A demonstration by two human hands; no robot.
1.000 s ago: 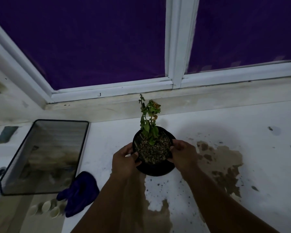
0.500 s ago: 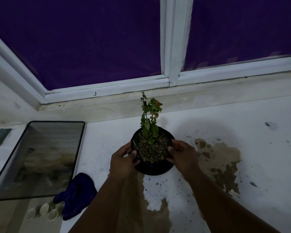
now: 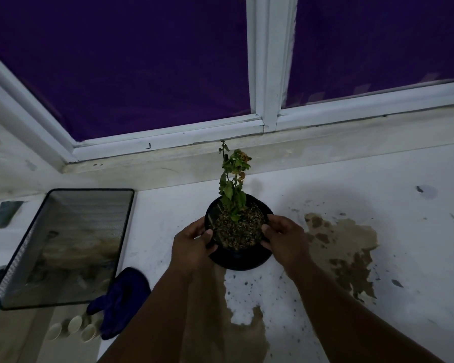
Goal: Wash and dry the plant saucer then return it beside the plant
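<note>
A small green plant (image 3: pixel 232 176) grows in a black pot (image 3: pixel 215 208) filled with dark soil. The pot stands in a black saucer (image 3: pixel 240 262) on the stained white ledge (image 3: pixel 378 184) below the window. My left hand (image 3: pixel 190 243) grips the pot's left rim, thumb over the edge. My right hand (image 3: pixel 286 239) grips the right rim the same way. Only the front lip of the saucer shows beneath the pot.
A black wire-mesh tray (image 3: pixel 63 247) lies at the left. A dark blue cloth (image 3: pixel 121 302) is bunched beside its front corner, with three pale round caps (image 3: pixel 72 327) near it. Brown patches (image 3: pixel 349 244) mark the ledge at the right. The white window frame (image 3: pixel 268 61) rises behind.
Both hands stay on the pot's rim. The view has drifted slightly, so everything sits a little further left; the pot looks unmoved on the ledge.
</note>
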